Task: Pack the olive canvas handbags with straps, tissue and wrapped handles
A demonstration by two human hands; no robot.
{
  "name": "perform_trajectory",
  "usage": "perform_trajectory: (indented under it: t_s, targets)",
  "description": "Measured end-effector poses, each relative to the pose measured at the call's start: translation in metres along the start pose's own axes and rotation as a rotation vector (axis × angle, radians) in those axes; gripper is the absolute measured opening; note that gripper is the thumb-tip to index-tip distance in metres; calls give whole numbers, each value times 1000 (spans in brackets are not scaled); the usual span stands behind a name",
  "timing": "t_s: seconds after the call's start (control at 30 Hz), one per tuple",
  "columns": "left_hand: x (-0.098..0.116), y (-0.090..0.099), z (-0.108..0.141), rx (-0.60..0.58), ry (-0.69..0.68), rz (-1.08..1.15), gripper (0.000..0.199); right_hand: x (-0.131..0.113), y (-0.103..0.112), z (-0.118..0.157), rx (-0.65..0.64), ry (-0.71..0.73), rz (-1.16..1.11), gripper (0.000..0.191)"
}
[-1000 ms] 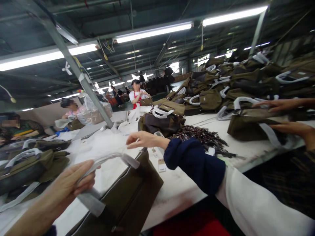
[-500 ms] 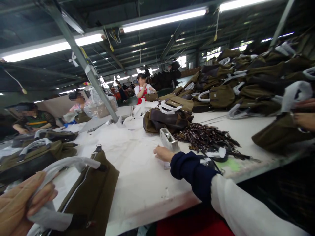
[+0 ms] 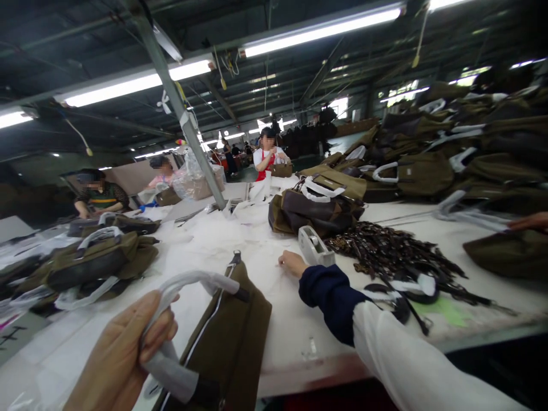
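— What is gripped in the left hand (image 3: 115, 357)?

— A white-wrapped handle (image 3: 182, 281) of an olive canvas bag (image 3: 229, 337) is gripped. The fingers (image 3: 160, 325) are curled closed around it, and the bag is laid on the white-topped table (image 3: 295, 348), just below and to the right of the fingertips.

— And the right hand (image 3: 292, 264)?

— Nothing is held in it. The fingers (image 3: 285, 258) are kept together, lightly curled, and are rested on the tabletop. A grey tape dispenser (image 3: 314, 245) is placed just beyond the fingertips, and a heap of dark straps (image 3: 385, 251) is spread farther off, to the right of them.

— What else is seen?

— A brown-and-olive bag (image 3: 314, 208) with white handles is set ahead of the fingers, with stacked olive bags (image 3: 423, 174) piled beyond it. At the right edge, a co-worker's hand (image 3: 528, 221) is seen above another bag (image 3: 509, 254) — and a worker in a red apron (image 3: 268, 157) is seen far down the table.
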State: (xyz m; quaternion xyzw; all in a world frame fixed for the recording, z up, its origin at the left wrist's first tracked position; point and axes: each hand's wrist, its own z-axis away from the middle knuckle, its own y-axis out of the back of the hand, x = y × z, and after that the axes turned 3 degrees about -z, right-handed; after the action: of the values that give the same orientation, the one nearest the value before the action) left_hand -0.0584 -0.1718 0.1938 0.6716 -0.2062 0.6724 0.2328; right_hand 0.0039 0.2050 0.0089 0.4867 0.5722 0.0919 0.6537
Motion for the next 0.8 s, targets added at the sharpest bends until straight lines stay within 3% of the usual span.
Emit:
perform_trajectory:
  t_s: [0.13,0.23,0.33,0.43,0.6,0.8]
  targets:
    - [7,-39,-2,-33,-54,55,31,-2,28,1,200,51,-317,20]
    - [8,-66,-13,-114,-75,96,35,-9,60,11,322,74,-590,32]
    - [8,-94,-26,-187,-88,113,39,-24,91,33,388,126,-829,43]
    - [8,-118,-36,-268,-91,92,41,-45,111,63,418,205,-1021,39]
    - [11,-136,-41,-385,-51,-6,44,-80,116,107,372,291,-1494,28]
    - [13,-127,-39,-455,18,-18,46,-108,98,125,345,229,-1698,35]
